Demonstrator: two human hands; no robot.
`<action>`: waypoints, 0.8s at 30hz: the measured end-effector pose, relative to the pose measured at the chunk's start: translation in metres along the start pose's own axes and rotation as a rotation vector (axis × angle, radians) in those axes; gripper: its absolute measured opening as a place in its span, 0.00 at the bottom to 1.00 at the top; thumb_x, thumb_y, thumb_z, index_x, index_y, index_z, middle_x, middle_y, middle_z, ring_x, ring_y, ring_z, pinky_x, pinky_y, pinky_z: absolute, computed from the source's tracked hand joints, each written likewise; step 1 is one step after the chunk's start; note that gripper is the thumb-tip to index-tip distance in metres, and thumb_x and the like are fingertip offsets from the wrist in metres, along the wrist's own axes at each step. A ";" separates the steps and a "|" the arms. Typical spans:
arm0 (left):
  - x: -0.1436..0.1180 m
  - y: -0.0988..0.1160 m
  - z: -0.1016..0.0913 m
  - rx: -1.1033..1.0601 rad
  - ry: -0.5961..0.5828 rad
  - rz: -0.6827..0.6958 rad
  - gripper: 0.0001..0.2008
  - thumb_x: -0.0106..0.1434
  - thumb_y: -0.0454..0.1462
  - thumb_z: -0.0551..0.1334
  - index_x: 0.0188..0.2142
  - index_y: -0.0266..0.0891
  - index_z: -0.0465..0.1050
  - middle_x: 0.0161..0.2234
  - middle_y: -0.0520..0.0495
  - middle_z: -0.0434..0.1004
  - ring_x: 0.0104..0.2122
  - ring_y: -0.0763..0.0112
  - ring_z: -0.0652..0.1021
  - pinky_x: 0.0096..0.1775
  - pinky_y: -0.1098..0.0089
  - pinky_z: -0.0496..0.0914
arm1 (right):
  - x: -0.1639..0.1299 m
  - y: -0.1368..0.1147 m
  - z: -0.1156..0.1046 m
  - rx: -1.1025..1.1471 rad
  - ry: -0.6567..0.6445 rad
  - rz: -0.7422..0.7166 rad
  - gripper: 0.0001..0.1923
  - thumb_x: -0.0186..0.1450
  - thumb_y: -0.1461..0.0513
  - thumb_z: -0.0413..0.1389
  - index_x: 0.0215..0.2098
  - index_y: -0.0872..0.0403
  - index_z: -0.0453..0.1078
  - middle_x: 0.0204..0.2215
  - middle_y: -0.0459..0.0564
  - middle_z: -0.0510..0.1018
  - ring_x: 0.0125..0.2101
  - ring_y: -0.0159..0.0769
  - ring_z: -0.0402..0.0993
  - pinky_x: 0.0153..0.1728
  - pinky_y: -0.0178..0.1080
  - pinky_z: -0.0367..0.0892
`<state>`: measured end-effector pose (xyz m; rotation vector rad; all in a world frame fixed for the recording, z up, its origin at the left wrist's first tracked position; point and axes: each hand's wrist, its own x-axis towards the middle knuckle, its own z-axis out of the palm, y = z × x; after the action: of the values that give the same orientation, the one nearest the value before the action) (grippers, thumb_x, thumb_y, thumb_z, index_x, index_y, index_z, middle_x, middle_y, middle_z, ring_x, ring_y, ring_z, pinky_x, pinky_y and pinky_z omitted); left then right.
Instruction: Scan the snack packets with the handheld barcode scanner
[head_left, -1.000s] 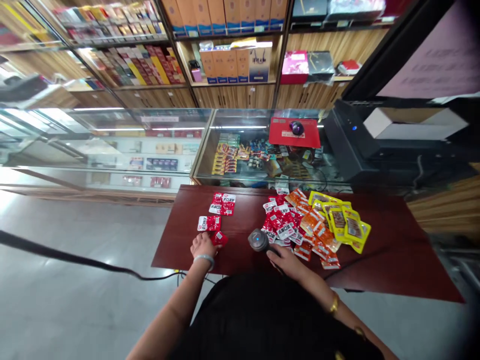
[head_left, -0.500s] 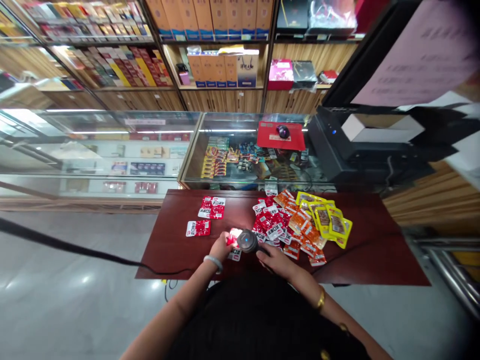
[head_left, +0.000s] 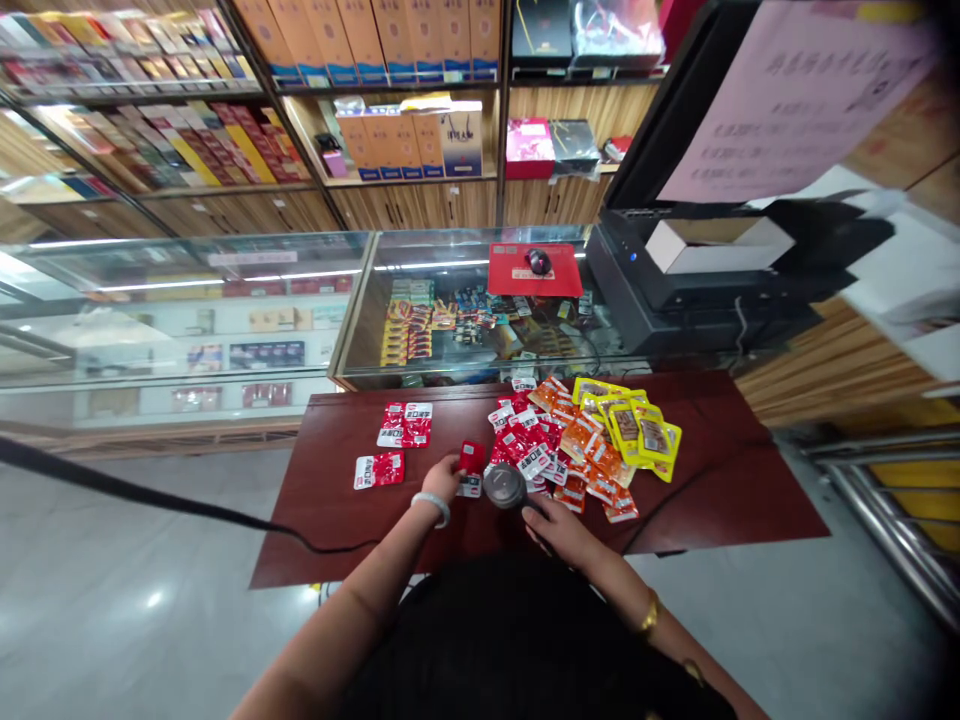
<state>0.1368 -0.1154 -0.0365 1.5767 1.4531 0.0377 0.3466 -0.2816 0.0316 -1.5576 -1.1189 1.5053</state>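
My left hand (head_left: 445, 478) holds a small red snack packet (head_left: 472, 461) just above the dark red table (head_left: 697, 500), right beside a handheld scanner (head_left: 504, 485). My right hand (head_left: 556, 527) grips the scanner's handle, its round head facing up. A heap of red packets (head_left: 529, 447), orange packets (head_left: 592, 470) and yellow packets (head_left: 637, 425) lies just right of the scanner. To the left, one red packet (head_left: 379, 468) lies alone and two more red packets (head_left: 405, 424) sit behind it.
A black cable (head_left: 150, 500) runs from the left to the table's near edge. Behind the table stands a glass display counter (head_left: 360, 300) with a red mouse pad (head_left: 534, 270) and mouse. A black printer (head_left: 675, 290) sits at the right; shelves of boxes line the back wall.
My left hand picked up a red packet from the table's left side and carried it right to the scanner. The scanner's red light, lit half a second ago, is off now.
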 end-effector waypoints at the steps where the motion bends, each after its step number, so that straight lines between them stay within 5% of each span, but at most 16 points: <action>1: 0.001 0.005 0.002 -0.021 -0.073 0.040 0.13 0.61 0.32 0.61 0.46 0.39 0.75 0.41 0.46 0.83 0.42 0.67 0.80 0.44 0.71 0.71 | 0.001 -0.002 0.000 -0.019 0.008 -0.025 0.32 0.65 0.39 0.50 0.52 0.55 0.73 0.25 0.48 0.77 0.28 0.41 0.74 0.33 0.41 0.71; 3: 0.001 0.012 0.004 -0.015 -0.148 0.106 0.13 0.60 0.34 0.62 0.45 0.40 0.78 0.40 0.48 0.83 0.42 0.64 0.80 0.45 0.69 0.71 | 0.004 -0.008 0.000 -0.063 0.015 -0.076 0.31 0.65 0.40 0.51 0.51 0.55 0.74 0.32 0.52 0.80 0.37 0.46 0.76 0.42 0.45 0.71; 7: -0.006 0.008 -0.010 0.132 -0.040 0.129 0.14 0.58 0.36 0.64 0.45 0.43 0.79 0.42 0.46 0.82 0.43 0.62 0.79 0.47 0.68 0.70 | 0.017 -0.020 0.005 -0.113 -0.027 -0.085 0.28 0.67 0.43 0.51 0.51 0.54 0.74 0.31 0.52 0.81 0.40 0.48 0.77 0.46 0.47 0.69; 12: -0.017 -0.028 -0.060 0.393 0.215 -0.017 0.20 0.60 0.34 0.62 0.53 0.42 0.73 0.50 0.41 0.77 0.50 0.60 0.75 0.52 0.64 0.66 | 0.041 -0.029 0.021 -0.161 -0.096 -0.090 0.24 0.67 0.46 0.54 0.50 0.53 0.74 0.25 0.48 0.79 0.36 0.47 0.78 0.43 0.46 0.70; 15: -0.020 -0.052 -0.093 0.596 0.369 -0.168 0.30 0.58 0.38 0.65 0.61 0.45 0.64 0.62 0.37 0.64 0.59 0.51 0.65 0.56 0.56 0.62 | 0.051 -0.034 0.031 -0.184 -0.144 -0.076 0.23 0.67 0.47 0.54 0.50 0.54 0.74 0.24 0.47 0.79 0.31 0.43 0.77 0.38 0.43 0.71; 18: -0.016 -0.066 -0.118 0.690 0.339 -0.260 0.35 0.54 0.41 0.68 0.60 0.46 0.62 0.67 0.37 0.54 0.64 0.47 0.58 0.57 0.53 0.60 | 0.056 -0.037 0.039 -0.194 -0.170 -0.057 0.23 0.67 0.47 0.52 0.49 0.54 0.73 0.25 0.48 0.79 0.27 0.41 0.75 0.34 0.42 0.70; 21: -0.009 -0.071 -0.128 0.705 0.240 -0.277 0.29 0.53 0.44 0.70 0.52 0.40 0.66 0.60 0.33 0.65 0.60 0.48 0.66 0.54 0.55 0.63 | 0.056 -0.039 0.042 -0.216 -0.156 -0.079 0.23 0.67 0.47 0.52 0.48 0.55 0.74 0.29 0.50 0.80 0.31 0.43 0.75 0.36 0.42 0.69; 24: -0.005 -0.068 -0.118 0.543 0.116 -0.259 0.23 0.59 0.43 0.66 0.50 0.38 0.63 0.47 0.34 0.77 0.48 0.55 0.77 0.46 0.62 0.67 | 0.054 -0.039 0.041 -0.198 -0.120 -0.064 0.25 0.66 0.45 0.53 0.49 0.55 0.74 0.30 0.50 0.80 0.32 0.43 0.75 0.38 0.43 0.68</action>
<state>0.0145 -0.0600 -0.0123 1.8137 1.8532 -0.4589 0.2992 -0.2202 0.0416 -1.5612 -1.4108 1.4990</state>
